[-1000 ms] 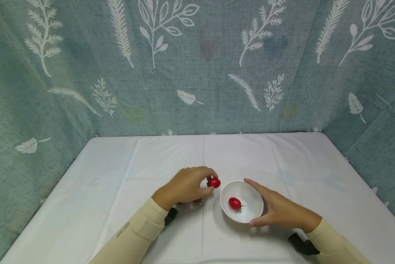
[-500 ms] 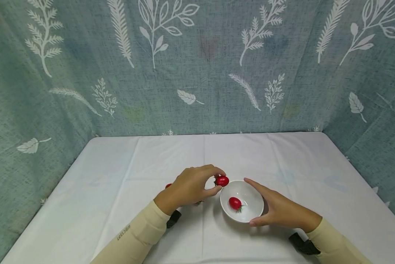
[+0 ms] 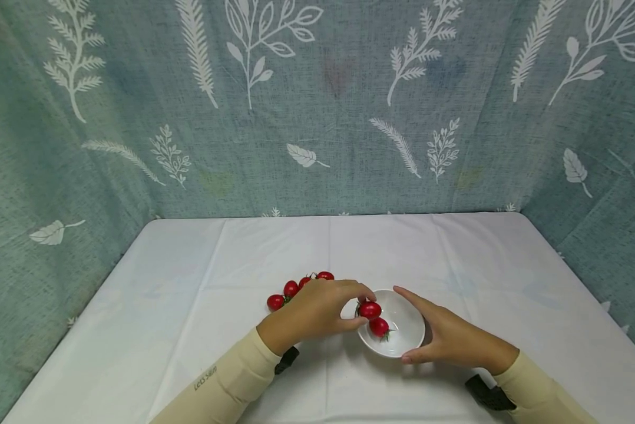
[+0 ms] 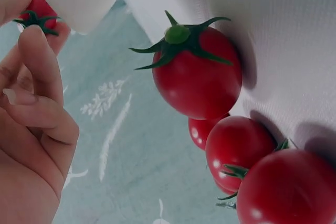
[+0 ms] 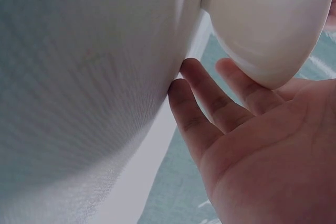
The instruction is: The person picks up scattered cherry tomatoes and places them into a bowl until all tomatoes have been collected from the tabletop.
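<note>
My left hand (image 3: 317,312) pinches a red cherry tomato (image 3: 370,310) by thumb and fingers over the left side of a small white bowl (image 3: 407,331). Green sepals show at the stem end of this pinched tomato (image 4: 46,7) in the left wrist view. Inside the bowl lies another cherry tomato (image 3: 379,328), its stem towards me. From the right, my right hand (image 3: 450,338) holds the bowl, thumb at the near rim and forefinger at the far rim. The right wrist view has the lower fingers (image 5: 191,119) reaching down to the tablecloth beneath the bowl's side.
Several more cherry tomatoes (image 3: 291,288) lie on the white tablecloth (image 3: 232,359), partly hidden behind my left hand. One large-looking tomato (image 4: 197,77) is close to the left wrist camera. A grey-green leaf-patterned curtain (image 3: 349,118) surrounds the table's back and sides.
My left hand has carried its tomato rightward, from beside the bowl to over its inside. More of the loose tomatoes have come into sight. The right hand and bowl have stayed put.
</note>
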Available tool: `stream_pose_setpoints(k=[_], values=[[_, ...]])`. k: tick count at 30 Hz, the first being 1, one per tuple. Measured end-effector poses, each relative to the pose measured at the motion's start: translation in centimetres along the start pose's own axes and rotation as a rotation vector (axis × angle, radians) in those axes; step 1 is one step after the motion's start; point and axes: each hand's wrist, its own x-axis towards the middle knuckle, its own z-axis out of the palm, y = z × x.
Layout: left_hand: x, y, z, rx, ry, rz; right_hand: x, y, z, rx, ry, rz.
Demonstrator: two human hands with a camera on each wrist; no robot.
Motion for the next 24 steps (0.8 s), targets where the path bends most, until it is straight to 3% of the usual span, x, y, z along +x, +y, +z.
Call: stream_pose_setpoints(k=[18, 24], values=[[0.1, 0.3, 0.7, -0.032, -0.101, -0.015, -0.1, -0.7, 0.4, 0.014, -0.010, 0.031], [0.2, 0.5, 0.6, -0.050, -0.143, -0.058, -0.2, -1.1, 0.5, 0.002, -0.003, 0.029]])
